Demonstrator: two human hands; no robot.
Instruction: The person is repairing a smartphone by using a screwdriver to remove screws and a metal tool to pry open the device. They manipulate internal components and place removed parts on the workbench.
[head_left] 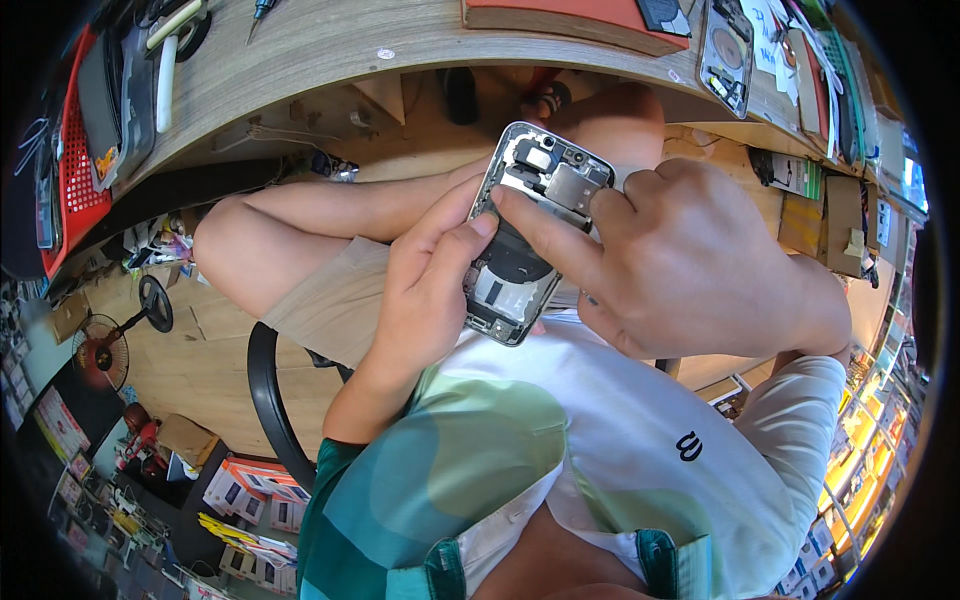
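An opened smartphone (515, 262) lies tilted in front of my shirt, its back off and its inner parts bare. A silvery metal plate and camera parts show near its upper end, with a dark round coil below. My left hand (432, 265) is closed round the phone's left side, thumb on the edge. My right hand (680, 255) is over the right side, its index finger stretched out with the tip on the inner parts near the left edge. Its other fingers are bent, and I see nothing held in them. My right hand hides part of the phone's right side.
A wooden desk (330, 42) curves across the far side. On it are a red box (575, 22), another opened phone housing (726, 58), a screwdriver (260, 15) and a red basket (80, 170). A fan (100, 352) stands at the left, and a black chair armrest (268, 400) beside me.
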